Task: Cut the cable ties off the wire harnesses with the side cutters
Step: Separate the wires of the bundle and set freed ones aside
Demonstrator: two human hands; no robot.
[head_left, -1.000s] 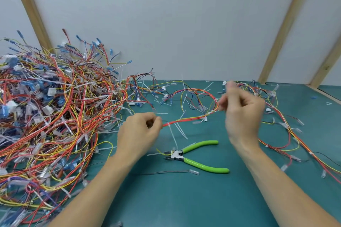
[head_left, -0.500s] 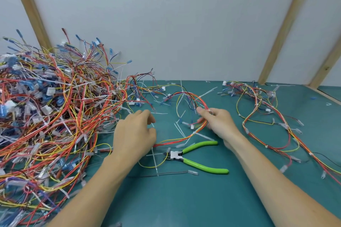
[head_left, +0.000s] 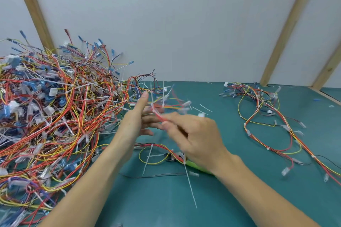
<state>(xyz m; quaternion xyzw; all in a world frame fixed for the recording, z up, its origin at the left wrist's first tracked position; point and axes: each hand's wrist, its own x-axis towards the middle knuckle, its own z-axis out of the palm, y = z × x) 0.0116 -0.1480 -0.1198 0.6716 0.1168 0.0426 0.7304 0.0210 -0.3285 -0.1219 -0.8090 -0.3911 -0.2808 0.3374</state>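
Fingers of the right hand (head_left: 195,140) pinch a red wire harness (head_left: 160,114); left hand (head_left: 137,118) spread flat beside it, green side cutters (head_left: 193,165) beneath on the bench (head_left: 239,180)

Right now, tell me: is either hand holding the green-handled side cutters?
No. The green-handled side cutters lie on the teal table beneath the right hand, which pinches a red wire.

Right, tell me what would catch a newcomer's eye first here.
First the big tangled pile of wire harnesses heaped at the left of the green table. Then the two hands in the middle: the right hand pinches a red harness, the left hand is spread open beside it. The green-handled side cutters lie half hidden under the right hand.
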